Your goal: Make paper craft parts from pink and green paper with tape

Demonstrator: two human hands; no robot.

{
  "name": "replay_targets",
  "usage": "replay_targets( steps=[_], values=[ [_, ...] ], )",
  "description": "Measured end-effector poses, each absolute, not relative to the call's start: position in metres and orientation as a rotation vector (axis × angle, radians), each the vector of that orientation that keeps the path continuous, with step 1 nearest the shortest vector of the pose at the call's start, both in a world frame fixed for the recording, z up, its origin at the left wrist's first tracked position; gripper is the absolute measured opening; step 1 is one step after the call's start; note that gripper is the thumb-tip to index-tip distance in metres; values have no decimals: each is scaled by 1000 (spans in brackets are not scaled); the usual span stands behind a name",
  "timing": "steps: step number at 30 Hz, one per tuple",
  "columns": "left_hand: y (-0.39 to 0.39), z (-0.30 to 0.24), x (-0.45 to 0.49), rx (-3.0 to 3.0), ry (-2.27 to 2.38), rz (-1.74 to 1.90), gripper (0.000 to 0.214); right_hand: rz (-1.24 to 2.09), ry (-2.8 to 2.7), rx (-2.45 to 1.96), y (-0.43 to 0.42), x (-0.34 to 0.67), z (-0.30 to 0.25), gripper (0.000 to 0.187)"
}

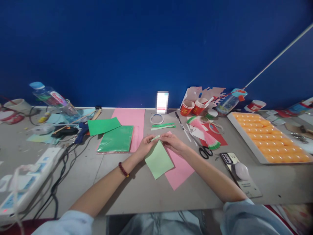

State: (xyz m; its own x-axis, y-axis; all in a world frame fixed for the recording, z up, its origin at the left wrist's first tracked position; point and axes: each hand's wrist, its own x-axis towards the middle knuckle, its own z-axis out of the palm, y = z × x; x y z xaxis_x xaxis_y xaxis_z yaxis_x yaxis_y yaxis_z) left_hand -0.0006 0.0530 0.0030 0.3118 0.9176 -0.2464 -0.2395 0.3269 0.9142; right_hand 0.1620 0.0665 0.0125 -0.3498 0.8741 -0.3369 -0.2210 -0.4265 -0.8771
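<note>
Between my two hands is a light green sheet of paper point(159, 160), its top edge turned over in a narrow fold. My left hand point(146, 146) pinches the upper left of that edge, and a dark beaded bracelet point(123, 169) circles the wrist. My right hand point(173, 142) has its fingers closed on the upper right of the same edge. Partly under the green sheet and my right arm lies a pink sheet of paper point(180, 169). Just beyond my fingers are thin green paper strips point(163, 125) and a roll of white tape point(156, 119).
Black-handled scissors point(205, 152) and a phone point(241, 174) lie to the right, before a tray of orange balls point(271, 137). Left are a pack of green paper point(117, 140), a glue gun point(81, 132), cables and a power strip point(31, 182). Red paper cups point(187, 107) stand behind.
</note>
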Motion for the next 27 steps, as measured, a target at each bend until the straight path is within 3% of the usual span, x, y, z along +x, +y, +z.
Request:
replay_targets(
  steps=[27],
  values=[
    [53, 6, -1, 865, 997, 956, 31, 1705, -906, -1095, 64, 152, 3, 35]
  ],
)
